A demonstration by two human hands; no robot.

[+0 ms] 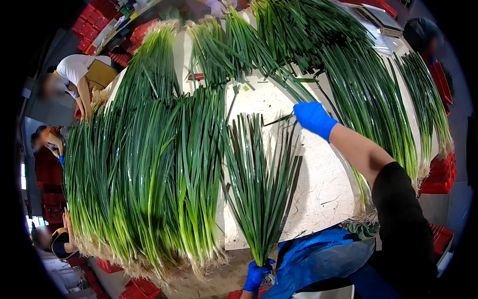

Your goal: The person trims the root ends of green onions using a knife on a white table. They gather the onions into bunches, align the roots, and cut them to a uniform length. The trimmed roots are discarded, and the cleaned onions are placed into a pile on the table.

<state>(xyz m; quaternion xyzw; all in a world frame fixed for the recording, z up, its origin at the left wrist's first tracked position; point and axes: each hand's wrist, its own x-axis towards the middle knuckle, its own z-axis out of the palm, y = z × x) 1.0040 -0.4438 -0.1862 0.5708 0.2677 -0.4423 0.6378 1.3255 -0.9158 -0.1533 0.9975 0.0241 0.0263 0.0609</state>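
My left hand (257, 274), in a blue glove, grips a bunch of long green leafy stalks (259, 194) by the root end at the near edge of a pale tabletop (321, 179). The leaves fan out away from me over the board. My right hand (313, 117), also gloved in blue, is above the middle of the table with its fingers curled; thin dark leaf pieces show beside its fingertips, and whether it holds them I cannot tell. To the left lie large bundles of the same stalks (142, 160) with pale roots towards me. More bundles (369, 101) lie beyond my right forearm.
Gloved hands of another person (217, 7) touch stalks at the far edge. People work at the left side and one stands at the right. Red crates (440, 173) stand around the table. A device with a flat top (382, 18) sits at the far right.
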